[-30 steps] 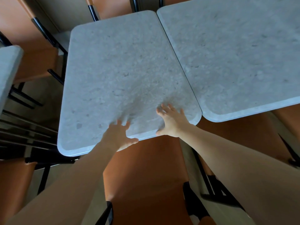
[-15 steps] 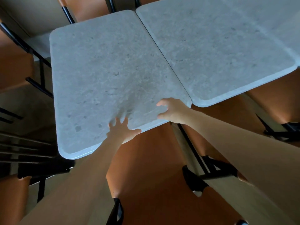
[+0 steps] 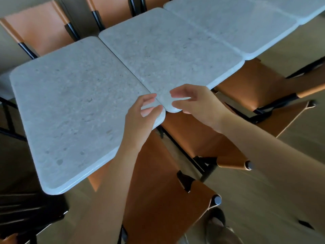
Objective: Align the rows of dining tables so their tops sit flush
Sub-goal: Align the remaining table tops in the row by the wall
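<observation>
pale speckled stone tops run in a row between tan leather chairs. our left hand hovers over the near corner of the left worktop, our right hand over the corner of the next worktop; fingers apart and loosely curled, gripping nothing. the tops meet along the seam, yet the near edges step unevenly. we judge it best to grasp both corners and nudge gently until the front edges line up.

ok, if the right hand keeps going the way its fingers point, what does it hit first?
Probably the rounded near corner of the second tabletop; the right hand curls around it. Past it, the left hand.
</observation>
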Tool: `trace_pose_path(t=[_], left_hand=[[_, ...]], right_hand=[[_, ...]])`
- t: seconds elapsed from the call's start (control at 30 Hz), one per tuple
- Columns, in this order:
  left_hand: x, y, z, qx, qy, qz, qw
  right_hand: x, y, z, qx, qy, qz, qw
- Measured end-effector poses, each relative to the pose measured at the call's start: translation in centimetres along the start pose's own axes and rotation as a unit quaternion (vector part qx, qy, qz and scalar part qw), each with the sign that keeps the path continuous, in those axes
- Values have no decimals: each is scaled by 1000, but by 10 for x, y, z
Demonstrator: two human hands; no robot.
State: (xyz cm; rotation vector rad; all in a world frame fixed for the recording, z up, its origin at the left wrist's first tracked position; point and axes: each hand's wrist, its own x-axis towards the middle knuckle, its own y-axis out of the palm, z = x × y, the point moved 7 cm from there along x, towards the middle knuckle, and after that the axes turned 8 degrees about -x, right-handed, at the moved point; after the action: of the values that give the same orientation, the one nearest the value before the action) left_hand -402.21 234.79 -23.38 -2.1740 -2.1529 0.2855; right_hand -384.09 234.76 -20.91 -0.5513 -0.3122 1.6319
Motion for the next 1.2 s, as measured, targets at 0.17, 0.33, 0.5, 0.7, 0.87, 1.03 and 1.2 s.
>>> trace_pose_path(t=[0.17,0.33,0.5,0.7,0.87,1.03,1.2], left_hand=[[-27,65,-57,-33,27,29,999],[-50,147,-104,-34,56,43,997],[-76,251,-147,-61,90,59,992],[-95,370,-196,-64,121,111,984],[-100,434,-229,-52,140,152,977],[-89,488,-242,-37,130,197,971],[-61,533,-247,-42,129,190,972]], right_hand=[[-43,-74,-6,44,-17,-44,998],[-92,-162,-34,68,-9,-65,996],[-142,-262,-77,80,-5,-100,992],[-184,-374,-110,74,-6,-157,985],[-205,-429,-134,88,-3,-180,980],[-212,-465,-165,103,10,-196,975],[-197,-502,-197,88,22,-196,976]])
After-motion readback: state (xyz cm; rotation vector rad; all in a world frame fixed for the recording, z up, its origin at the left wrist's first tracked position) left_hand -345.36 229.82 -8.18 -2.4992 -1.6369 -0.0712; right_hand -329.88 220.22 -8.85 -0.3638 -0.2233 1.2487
